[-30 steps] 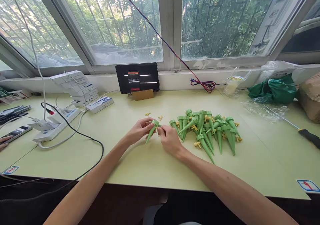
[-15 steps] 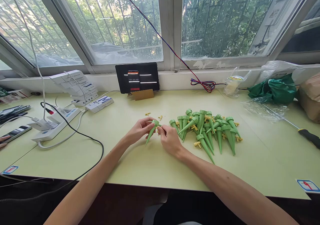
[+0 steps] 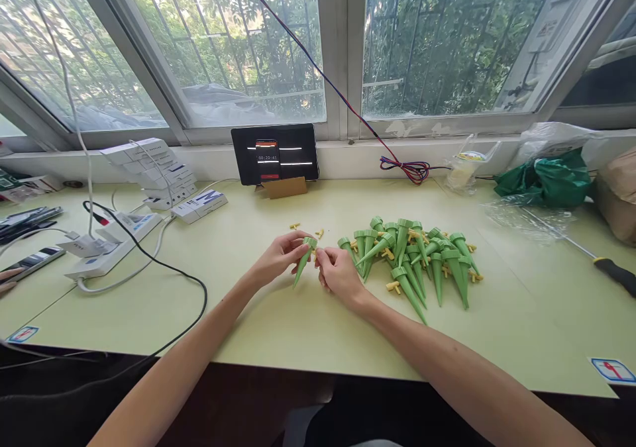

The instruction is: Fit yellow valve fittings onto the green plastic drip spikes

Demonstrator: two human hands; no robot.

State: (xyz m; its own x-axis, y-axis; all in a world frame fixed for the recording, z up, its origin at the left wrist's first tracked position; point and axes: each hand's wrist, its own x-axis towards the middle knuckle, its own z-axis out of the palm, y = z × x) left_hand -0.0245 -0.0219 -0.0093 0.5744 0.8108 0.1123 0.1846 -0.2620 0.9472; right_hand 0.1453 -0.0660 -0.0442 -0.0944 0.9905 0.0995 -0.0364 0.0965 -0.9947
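Observation:
My left hand (image 3: 281,259) is closed on a green plant watering spike (image 3: 303,261), its ribbed cap up and its tip pointing down toward me. Beside the cap, the fingers of my right hand (image 3: 342,276) pinch a small yellow valve (image 3: 315,255), mostly hidden by the fingertips. Whether the valve sits in the spike I cannot tell. Two loose yellow valves lie on the table beyond my hands, one valve (image 3: 295,226) to the left and another valve (image 3: 319,233) nearer. Right of my hands is a heap of green spikes (image 3: 410,261), several with yellow valves.
A tablet (image 3: 274,154) showing a timer leans at the back. Left stand a power strip (image 3: 114,245) with cables and white boxes (image 3: 154,169). At right lie a screwdriver (image 3: 613,276) and a green bag (image 3: 544,177). Another person's fingers (image 3: 8,276) touch a phone at far left.
The spike in my left hand has turned slightly more upright. Both hands stay almost in place, and the right fingers have shifted a little at the valve.

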